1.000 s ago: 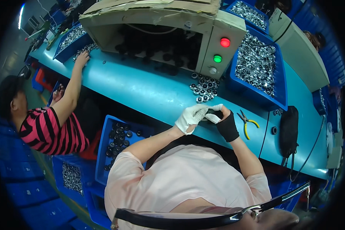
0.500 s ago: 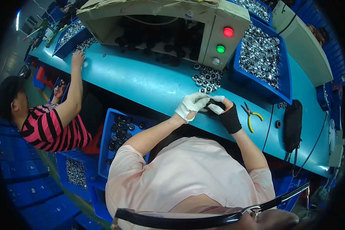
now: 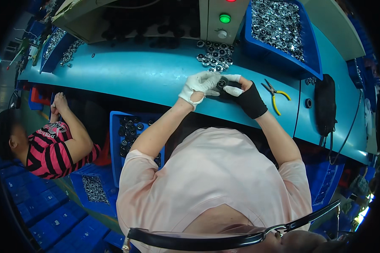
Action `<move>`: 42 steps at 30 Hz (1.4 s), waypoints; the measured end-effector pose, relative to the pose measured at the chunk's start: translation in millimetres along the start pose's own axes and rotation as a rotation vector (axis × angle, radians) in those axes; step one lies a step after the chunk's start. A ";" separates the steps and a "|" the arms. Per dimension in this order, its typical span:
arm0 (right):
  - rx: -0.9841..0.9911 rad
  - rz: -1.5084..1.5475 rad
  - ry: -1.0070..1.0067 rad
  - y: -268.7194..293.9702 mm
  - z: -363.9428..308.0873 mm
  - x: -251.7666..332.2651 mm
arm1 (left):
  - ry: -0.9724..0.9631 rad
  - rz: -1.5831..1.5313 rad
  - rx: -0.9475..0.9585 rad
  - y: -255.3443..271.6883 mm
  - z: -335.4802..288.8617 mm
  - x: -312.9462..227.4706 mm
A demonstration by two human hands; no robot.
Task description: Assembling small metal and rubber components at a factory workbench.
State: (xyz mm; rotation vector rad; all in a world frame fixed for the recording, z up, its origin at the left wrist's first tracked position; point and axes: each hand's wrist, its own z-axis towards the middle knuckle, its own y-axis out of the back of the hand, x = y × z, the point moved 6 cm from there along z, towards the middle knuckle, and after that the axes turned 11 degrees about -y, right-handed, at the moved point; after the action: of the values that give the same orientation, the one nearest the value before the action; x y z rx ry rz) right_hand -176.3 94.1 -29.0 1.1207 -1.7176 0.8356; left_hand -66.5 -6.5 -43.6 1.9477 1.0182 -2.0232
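Note:
Between my two hands, just above the near part of the blue-green table, is a small black wheel-like part (image 3: 222,83) with a metallic centre facing up. My left hand (image 3: 199,87), in a white glove, closes its fingertips on the part's left side. My right hand (image 3: 246,96) wears a black wrist glove with white coverings on the thumb and fingers, and it pinches the part from the right. Just beyond my fingers lies a loose group of shiny silver-and-black round parts (image 3: 215,55). Pliers with yellow handles (image 3: 275,96) rest open to the right of my right hand.
A grey machine (image 3: 223,17) with a green light stands at the back. Blue bins hold silver parts (image 3: 278,29) at the right and black parts (image 3: 130,133) at lower left. A black pouch (image 3: 325,105) and black ring (image 3: 308,103) lie right. A co-worker (image 3: 57,143) sits left.
My view has tilted, so the table sits higher in it. The black part now shows its face between my fingers. The co-worker's reaching arm has drawn back from the table, hands together.

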 end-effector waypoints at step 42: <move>0.594 -0.034 0.157 -80.0 -57.2 107.6 | 0.807 0.872 -0.006 201.1 -173.2 -36.2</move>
State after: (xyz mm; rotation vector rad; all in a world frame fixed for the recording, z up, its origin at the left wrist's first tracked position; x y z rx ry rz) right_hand -104.4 79.9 97.0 1.4172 -1.3460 1.4277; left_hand 191.4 -74.1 -68.9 2.5938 0.1268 -0.7762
